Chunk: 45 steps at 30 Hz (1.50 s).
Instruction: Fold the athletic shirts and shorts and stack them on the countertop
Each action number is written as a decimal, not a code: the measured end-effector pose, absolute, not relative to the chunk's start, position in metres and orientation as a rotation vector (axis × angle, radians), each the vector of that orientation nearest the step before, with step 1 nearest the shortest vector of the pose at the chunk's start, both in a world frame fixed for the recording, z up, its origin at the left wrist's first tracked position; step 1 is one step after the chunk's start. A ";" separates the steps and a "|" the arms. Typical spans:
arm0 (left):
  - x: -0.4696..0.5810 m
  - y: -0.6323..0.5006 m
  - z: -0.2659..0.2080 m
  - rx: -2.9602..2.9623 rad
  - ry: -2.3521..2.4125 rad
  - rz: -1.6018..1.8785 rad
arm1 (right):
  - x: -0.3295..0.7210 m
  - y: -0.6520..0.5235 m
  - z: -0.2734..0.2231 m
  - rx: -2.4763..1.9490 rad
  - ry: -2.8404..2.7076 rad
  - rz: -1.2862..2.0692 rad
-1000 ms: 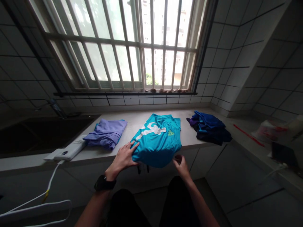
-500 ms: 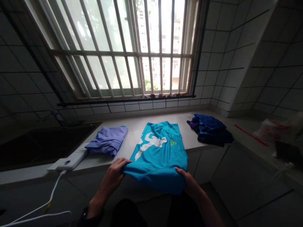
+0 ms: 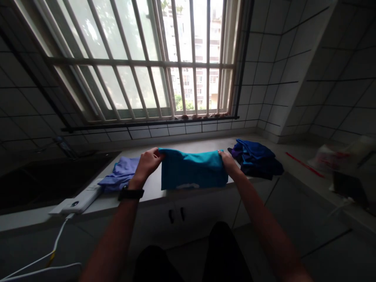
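Note:
A turquoise T-shirt [image 3: 194, 170] is doubled over on the counter in front of me, a sliver of its white print showing at the lower edge. My left hand [image 3: 149, 160] pinches its far left corner. At the far right corner, my right hand [image 3: 227, 161] grips the cloth between thumb and fingers. Left of the shirt lies a folded lavender garment [image 3: 122, 174], partly hidden behind my left wrist. A crumpled heap of dark blue clothes [image 3: 257, 158] sits to the right of my right hand.
The white counter [image 3: 152, 182] runs below a barred window [image 3: 141, 62]. A dark sink [image 3: 53, 176] is at the left, with a white power strip [image 3: 84, 199] and cable by its edge. A red strip [image 3: 304, 164] and a plastic bag [image 3: 331, 156] lie at right.
Both hands have carried the shirt's near edge up and away from me, folding it over toward the window side. Most of the white print is now covered.

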<state>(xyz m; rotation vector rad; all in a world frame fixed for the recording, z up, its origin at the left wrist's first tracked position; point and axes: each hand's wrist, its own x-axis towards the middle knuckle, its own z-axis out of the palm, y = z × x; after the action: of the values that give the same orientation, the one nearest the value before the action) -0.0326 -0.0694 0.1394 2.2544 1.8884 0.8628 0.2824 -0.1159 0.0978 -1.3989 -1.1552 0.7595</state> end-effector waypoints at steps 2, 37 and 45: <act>-0.020 -0.050 0.128 2.232 2.029 0.769 | 0.281 -0.105 0.102 -1.605 -1.219 0.540; 0.018 -0.054 0.006 2.564 1.781 0.278 | 0.228 -0.029 0.046 -2.072 -2.238 0.348; 0.029 -0.073 0.008 2.363 2.009 0.292 | 0.194 -0.129 0.047 -2.153 -2.081 0.284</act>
<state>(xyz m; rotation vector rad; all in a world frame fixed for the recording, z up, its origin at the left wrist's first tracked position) 0.0294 -0.0726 0.0076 2.3635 2.0086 0.2923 0.1937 -0.1287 0.0472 -2.1531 -2.0810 0.2841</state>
